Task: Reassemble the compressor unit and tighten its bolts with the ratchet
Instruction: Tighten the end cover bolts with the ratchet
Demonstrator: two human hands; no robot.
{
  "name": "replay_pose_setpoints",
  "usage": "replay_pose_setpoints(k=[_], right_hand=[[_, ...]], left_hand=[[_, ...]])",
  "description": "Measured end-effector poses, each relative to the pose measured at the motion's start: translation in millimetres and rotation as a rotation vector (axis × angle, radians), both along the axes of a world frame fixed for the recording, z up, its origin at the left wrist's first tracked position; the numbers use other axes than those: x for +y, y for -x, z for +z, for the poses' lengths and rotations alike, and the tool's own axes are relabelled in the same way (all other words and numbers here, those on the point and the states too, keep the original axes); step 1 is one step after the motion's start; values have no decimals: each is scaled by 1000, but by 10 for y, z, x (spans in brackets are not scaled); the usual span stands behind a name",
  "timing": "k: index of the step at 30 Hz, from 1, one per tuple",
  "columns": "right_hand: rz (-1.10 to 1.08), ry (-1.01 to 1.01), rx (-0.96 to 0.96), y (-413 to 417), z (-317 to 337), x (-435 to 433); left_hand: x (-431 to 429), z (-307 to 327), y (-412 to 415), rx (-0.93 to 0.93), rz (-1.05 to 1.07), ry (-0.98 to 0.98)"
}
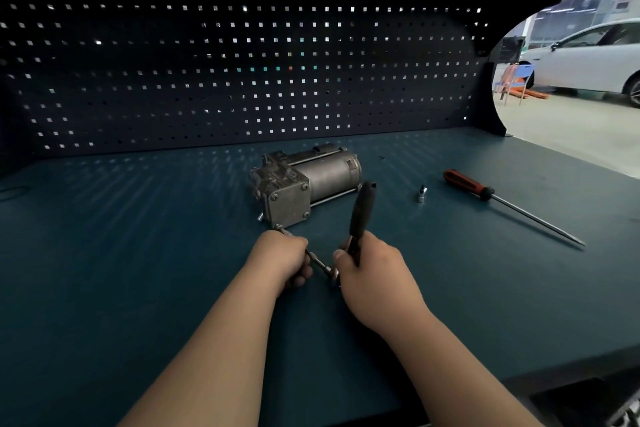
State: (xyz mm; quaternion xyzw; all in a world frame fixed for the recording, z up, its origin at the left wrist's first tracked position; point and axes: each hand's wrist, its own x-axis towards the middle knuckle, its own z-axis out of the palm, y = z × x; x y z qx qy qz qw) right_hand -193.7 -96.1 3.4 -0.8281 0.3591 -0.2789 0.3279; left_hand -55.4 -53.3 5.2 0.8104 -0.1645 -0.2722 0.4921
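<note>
Your two forearms reach in from the near edge of the dark green table (138, 253), and both hands meet close together just in front of the compressor.

1. Left hand (287, 258): your fingers are curled around the thin metal extension bar (320, 263). The bar runs from the ratchet head, through your fist, to the lower near corner of the compressor; whether its tip sits on a bolt cannot be told.
2. Right hand (372, 269): your fingers and thumb grip the ratchet (360, 211) low on its black handle, next to the head. The handle tilts up and away from you, and its free end stands in front of the compressor body.
3. Compressor (304, 184): it lies on its side near the middle of the table, just beyond your hands. Its square end plate faces you, with bolts (304, 187) showing at the plate corners, and the round motor body points away to the right.
4. To the right of the compressor, a small metal socket (421, 193) stands upright on the table. Further right lies a screwdriver (465, 184) with a red and black handle, its long shaft pointing right and toward you.
5. A dark pegboard (242, 80) rises behind the table. Past its right edge, a white car (588, 55) stands on the workshop floor.
</note>
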Motion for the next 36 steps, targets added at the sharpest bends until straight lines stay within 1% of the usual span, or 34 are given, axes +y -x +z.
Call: replay_pose_setpoints(k=[5, 8, 9, 10, 11, 12, 13, 15, 17, 19, 22, 24, 25, 28, 29, 30, 31, 33, 34, 35, 36], right_hand=[[-18, -154, 2, -23, 9, -68], [-49, -385, -22, -5, 54, -143], [-56, -465, -53, 9, 76, -156], [-56, -509, -81, 19, 89, -162], [-43, -506, -93, 23, 87, -163], [-23, -471, -88, 24, 73, -155], [-3, -420, -72, 22, 50, -140], [23, -311, -33, 9, 2, -96], [22, -229, -11, -4, -40, -61], [-1, -190, -23, -8, -66, -28], [-81, -101, -24, 8, -51, -34], [-152, -51, 16, 28, -1, -150], [-190, -72, 39, 37, 32, -256], [-231, -258, 121, 52, 154, -571], [-233, -298, 171, 49, 181, -636], [-241, -289, 238, 32, 204, -681], [-257, -221, 338, 5, 227, -701], [-328, 87, 582, -85, 261, -669], [-347, 225, 629, -163, 279, -604], [-336, 312, 606, -269, 292, -516], [-293, 359, 535, -406, 284, -428]], left_hand=[[-12, -23, 10, -15, -1, -18], [13, -10, -36, -48, -22, -29], [40, 8, -87, -108, -41, -62], [80, 23, -163, -221, -54, -107], [125, 47, -248, -367, -46, -138], [167, 66, -339, -508, -7, -146], [203, 77, -417, -605, 41, -123], [243, 49, -524, -671, 124, -15], [241, -20, -572, -675, 132, 23], [234, -109, -566, -685, 71, -6], [213, -173, -548, -847, -12, -174], [195, -150, -556, -909, -20, -232], [181, -135, -570, -920, -28, -245], [122, -126, -606, -937, -30, -304], [105, -129, -609, -954, -30, -319], [88, -128, -616, -970, -33, -321], [79, -131, -626, -974, -34, -308], [75, -137, -653, -949, -29, -264], [81, -141, -659, -940, -29, -249], [84, -142, -660, -935, -25, -240], [85, -144, -662, -929, -19, -227]])
